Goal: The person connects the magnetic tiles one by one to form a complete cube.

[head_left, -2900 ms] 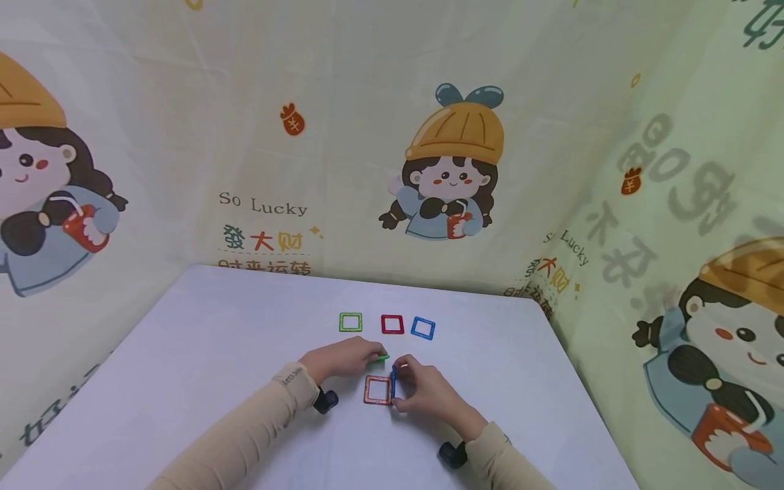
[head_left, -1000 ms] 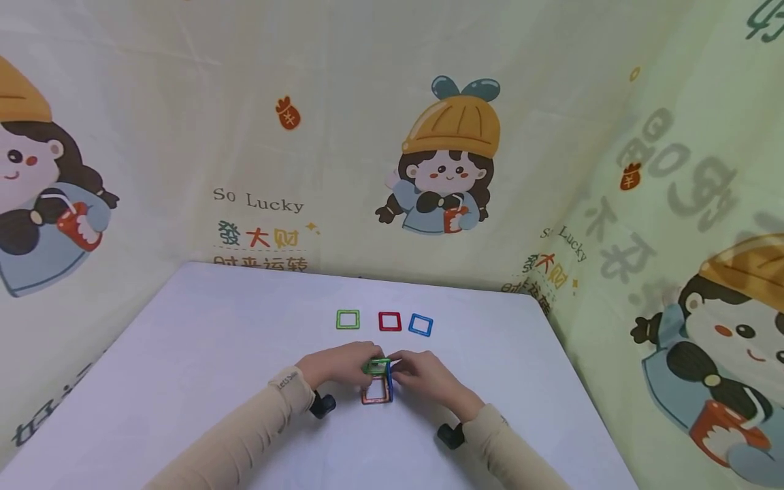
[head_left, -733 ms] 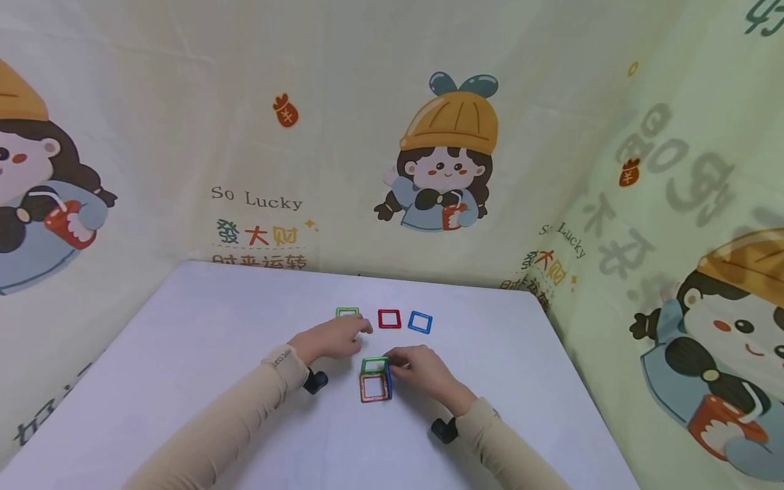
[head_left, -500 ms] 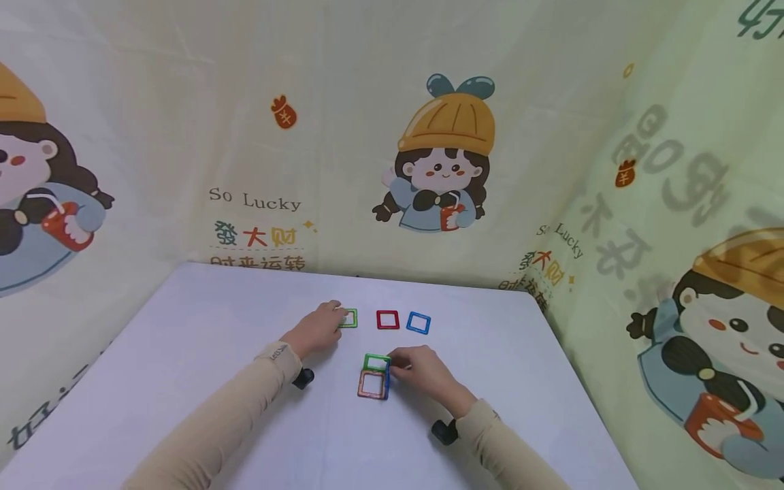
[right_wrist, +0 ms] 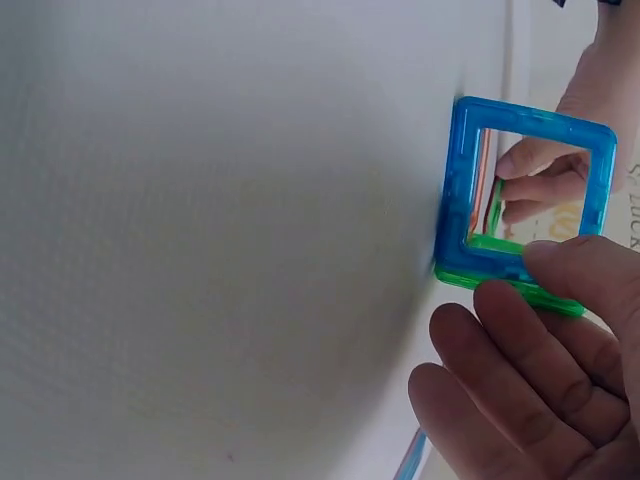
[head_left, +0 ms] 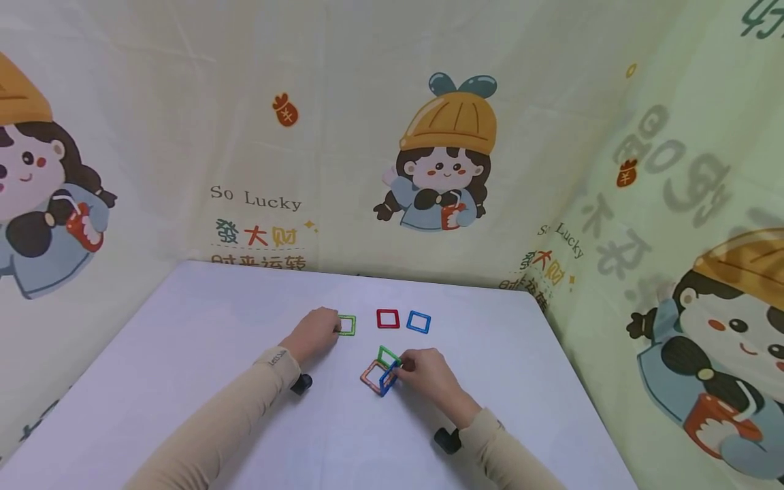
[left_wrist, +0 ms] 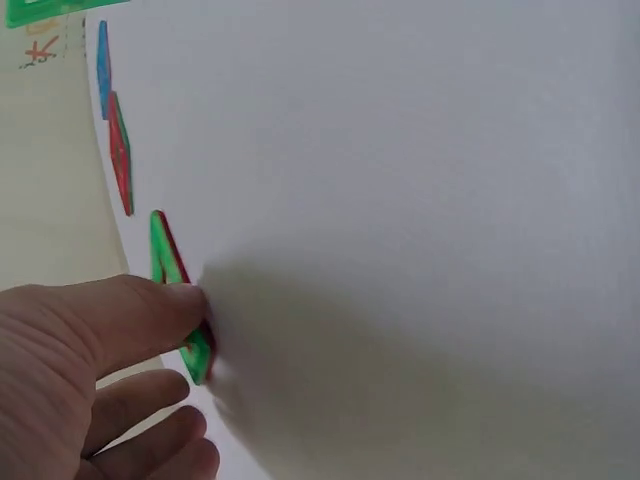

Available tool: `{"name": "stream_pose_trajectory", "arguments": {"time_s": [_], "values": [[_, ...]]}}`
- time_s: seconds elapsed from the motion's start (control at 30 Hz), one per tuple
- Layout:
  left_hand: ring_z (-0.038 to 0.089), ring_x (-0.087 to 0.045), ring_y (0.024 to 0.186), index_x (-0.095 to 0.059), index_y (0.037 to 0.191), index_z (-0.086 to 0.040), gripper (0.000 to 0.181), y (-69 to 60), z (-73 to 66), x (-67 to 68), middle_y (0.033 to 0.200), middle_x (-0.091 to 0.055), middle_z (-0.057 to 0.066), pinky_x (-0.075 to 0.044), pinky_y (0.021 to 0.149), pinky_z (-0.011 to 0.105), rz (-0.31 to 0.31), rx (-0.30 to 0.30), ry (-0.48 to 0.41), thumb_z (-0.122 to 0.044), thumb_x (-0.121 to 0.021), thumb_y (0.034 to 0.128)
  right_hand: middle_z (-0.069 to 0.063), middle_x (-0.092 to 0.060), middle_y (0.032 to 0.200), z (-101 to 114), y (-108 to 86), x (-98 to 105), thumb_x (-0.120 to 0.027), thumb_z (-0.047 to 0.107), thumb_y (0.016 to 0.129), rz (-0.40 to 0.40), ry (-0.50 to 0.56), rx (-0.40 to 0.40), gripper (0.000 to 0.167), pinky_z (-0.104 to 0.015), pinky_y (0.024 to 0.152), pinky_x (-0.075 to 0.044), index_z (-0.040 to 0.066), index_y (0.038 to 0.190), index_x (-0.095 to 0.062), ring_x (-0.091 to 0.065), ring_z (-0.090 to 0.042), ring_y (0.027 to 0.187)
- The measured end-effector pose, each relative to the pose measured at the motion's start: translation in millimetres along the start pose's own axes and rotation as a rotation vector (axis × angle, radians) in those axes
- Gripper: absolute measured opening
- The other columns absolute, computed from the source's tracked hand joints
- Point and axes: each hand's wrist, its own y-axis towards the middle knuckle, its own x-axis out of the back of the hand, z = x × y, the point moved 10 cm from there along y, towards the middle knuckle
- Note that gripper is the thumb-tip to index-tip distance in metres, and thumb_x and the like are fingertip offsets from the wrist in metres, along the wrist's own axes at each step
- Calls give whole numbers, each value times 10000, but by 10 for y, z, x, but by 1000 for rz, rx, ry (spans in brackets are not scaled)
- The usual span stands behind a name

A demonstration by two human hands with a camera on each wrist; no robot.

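Observation:
My left hand (head_left: 314, 335) pinches the left edge of a light green square frame (head_left: 349, 325) at the table's back; in the left wrist view the thumb lies on this green frame (left_wrist: 196, 352). My right hand (head_left: 433, 378) pinches an upright blue square frame (head_left: 388, 380) near its far top corner. The blue frame touches an orange frame (head_left: 367, 382) lying flat and an upright green frame (head_left: 388, 356) behind it. In the right wrist view my thumb presses the blue frame (right_wrist: 458, 190), with the green one (right_wrist: 560, 303) joined at its edge.
Behind the joined frames, a red square frame (head_left: 388, 318) and a blue square frame (head_left: 419, 322) lie flat on the white table (head_left: 245, 299). A printed cloth (head_left: 343, 170) hangs along the table's back and sides.
My left hand let go of the near green frame, moved back-left and took hold of the far green one, which shifted slightly nearer. The joined frames have turned in my right hand.

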Motion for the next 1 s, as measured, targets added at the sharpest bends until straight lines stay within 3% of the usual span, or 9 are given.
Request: {"name": "stream_pose_trajectory", "arguments": {"time_s": [0.07, 0.17, 0.43, 0.57, 0.67, 0.8, 1.0], "values": [[164, -612, 753, -729, 808, -72, 144, 13, 7, -5, 807, -680, 17, -564, 757, 374, 13, 21, -41, 36, -662, 877, 57, -748, 853, -2, -15, -3, -809, 263, 905, 5, 18, -8, 174, -208, 662, -522, 126, 1012, -801, -602, -66, 741], [145, -545, 726, -686, 794, -95, 159, 19, -13, -35, 771, -635, -8, -542, 745, 363, 42, 22, -64, 51, -669, 853, 62, -753, 838, -6, -31, -2, -818, 258, 896, 7, 48, -4, 145, -208, 645, -521, 135, 974, -812, -606, -72, 725], [145, -537, 717, -706, 776, -116, 133, -6, -89, -37, 729, -636, -28, -529, 755, 360, 49, 9, 12, -30, -727, 875, 114, -743, 788, -59, -18, -2, -837, 268, 877, 8, 94, 28, 76, -197, 653, -512, 198, 904, -826, -601, -56, 715], [161, -538, 717, -695, 786, -118, 125, -21, -144, -34, 735, -629, -16, -513, 731, 353, 99, 38, 6, -44, -746, 874, 96, -745, 779, -22, 3, 1, -837, 253, 873, 23, 101, 65, 76, -194, 640, -510, 180, 889, -825, -592, -56, 689], [166, -559, 749, -703, 892, -115, 51, -32, -202, -52, 815, -666, -4, -527, 756, 358, 146, 62, -42, -84, -744, 892, 96, -738, 776, -12, 15, -5, -837, 252, 872, 35, 98, 69, 73, -193, 640, -508, 181, 886, -823, -586, -60, 687], [159, -585, 817, -709, 1090, -107, 168, -46, -298, -78, 967, -714, 10, -550, 831, 375, 190, 58, -98, -131, -727, 924, 96, -735, 778, -22, 19, -6, -838, 254, 871, 42, 99, 54, 73, -193, 645, -511, 185, 888, -821, -588, -66, 692], [157, -574, 835, -722, 1147, -100, 180, -81, -434, -97, 1048, -726, 30, -541, 821, 369, 246, 6, -157, -136, -676, 977, 88, -736, 795, -32, 20, 5, -834, 251, 875, 53, 117, 36, 76, -193, 657, -516, 183, 904, -819, -595, -81, 710]]}}
